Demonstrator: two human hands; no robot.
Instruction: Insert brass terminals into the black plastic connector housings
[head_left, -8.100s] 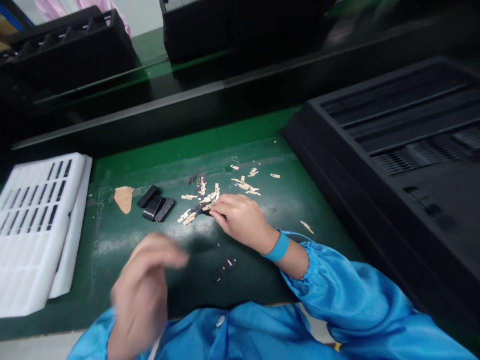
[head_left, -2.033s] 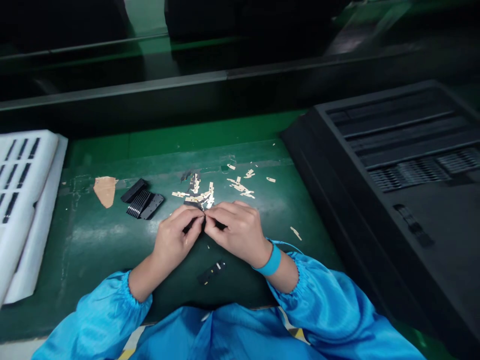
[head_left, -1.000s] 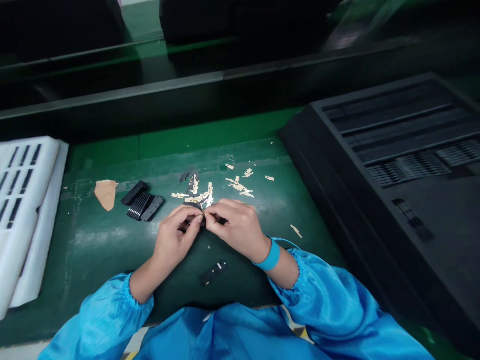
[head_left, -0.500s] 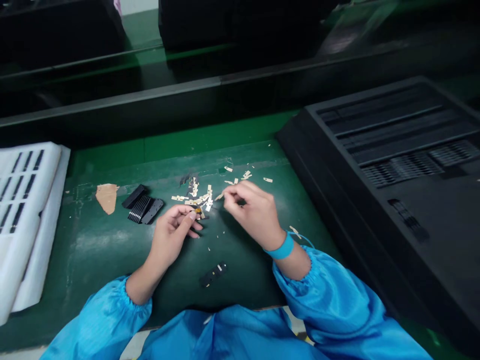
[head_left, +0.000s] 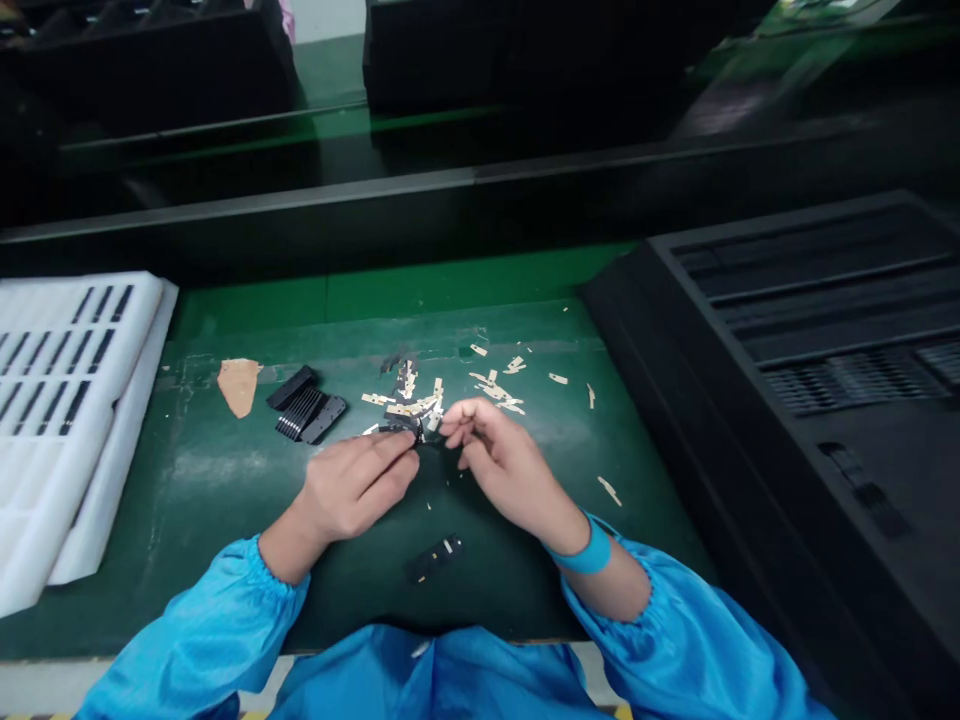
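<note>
My left hand (head_left: 361, 487) is closed, palm down, with its fingertips pinching a small thin black part (head_left: 406, 431). Facing it from the right, my right hand (head_left: 504, 462) has curled fingers with a gap between thumb and fingers, and I make out nothing held in it. Its fingertips are close to the right end of the black part. Just beyond both hands lies a loose pile of small cream strips (head_left: 411, 408), and more cream strips (head_left: 501, 393) are scattered behind my right hand. The black part's far side is partly hidden by fingers.
Stacked black ribbed pieces (head_left: 306, 405) and a tan scrap (head_left: 239, 387) lie left of the hands. Nearer me is a dark flat piece (head_left: 435, 558). White slotted trays (head_left: 136, 350) stand at far left, a large black housing (head_left: 720, 440) at right, all on the green mat (head_left: 225, 530).
My right hand has let go of a cream strip, and strips now lie behind it. My left hand has turned palm down. The camera view has shifted a little.
</note>
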